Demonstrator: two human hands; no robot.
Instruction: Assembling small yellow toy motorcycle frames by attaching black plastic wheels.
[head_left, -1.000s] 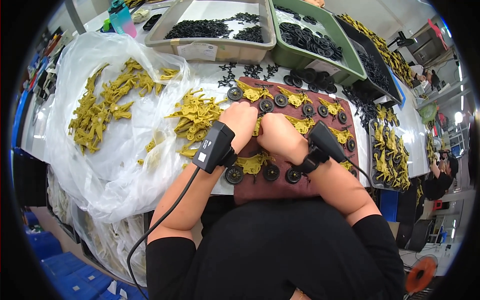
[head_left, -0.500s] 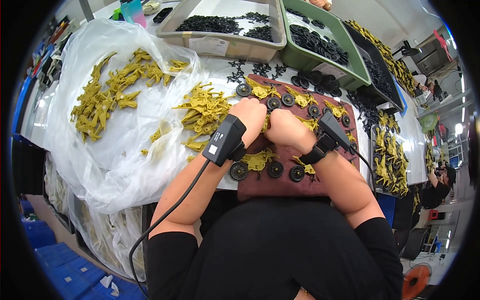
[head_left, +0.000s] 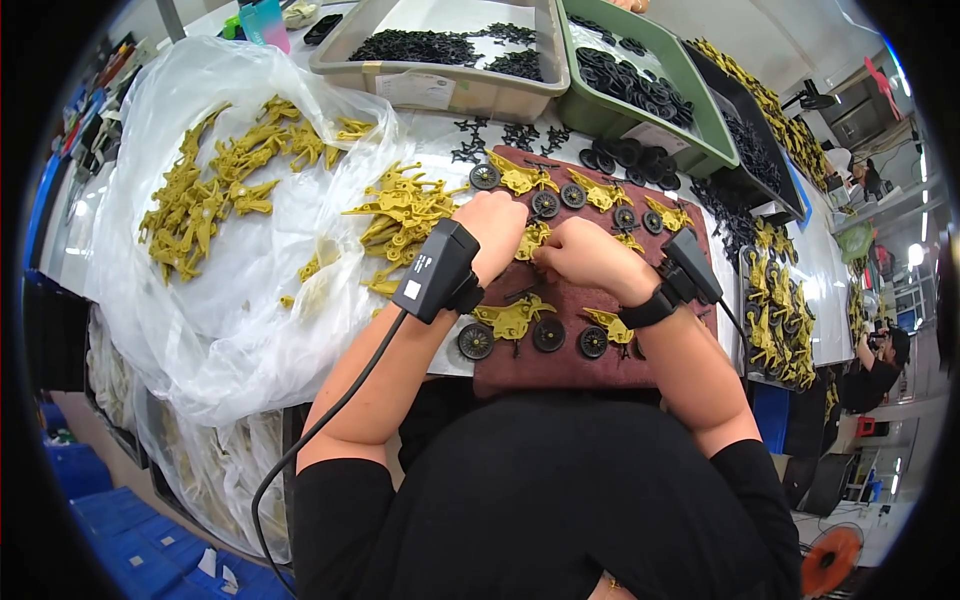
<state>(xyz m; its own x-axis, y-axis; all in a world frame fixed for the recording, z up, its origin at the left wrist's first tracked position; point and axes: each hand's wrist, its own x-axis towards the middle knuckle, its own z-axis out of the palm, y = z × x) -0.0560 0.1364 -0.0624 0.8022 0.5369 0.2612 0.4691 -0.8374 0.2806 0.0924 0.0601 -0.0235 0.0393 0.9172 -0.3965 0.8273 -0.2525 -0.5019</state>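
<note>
Over the dark red cloth (head_left: 570, 372), both of my hands meet at a yellow toy motorcycle body (head_left: 533, 240). My left hand (head_left: 494, 230) is closed on it, fingers mostly hidden behind the knuckles. Curled in a pinch against its right side is my right hand (head_left: 592, 255); what its fingertips grip is hidden. Nearer me on the cloth lies a toy motorcycle (head_left: 512, 318) with black wheels, and another (head_left: 605, 328) lies to its right. Further toy motorcycles (head_left: 520, 177) with black wheels lie in a row beyond my hands.
Loose yellow bodies (head_left: 405, 215) are heaped left of the cloth, with more on a clear plastic bag (head_left: 290, 330). A beige bin (head_left: 470, 98) and a green bin (head_left: 725, 140) of black parts stand behind. Filled racks of yellow toys (head_left: 780, 320) are at right.
My hands have drawn slightly apart, uncovering the yellow body between them. The right wrist has turned and shifted a little to the right.
</note>
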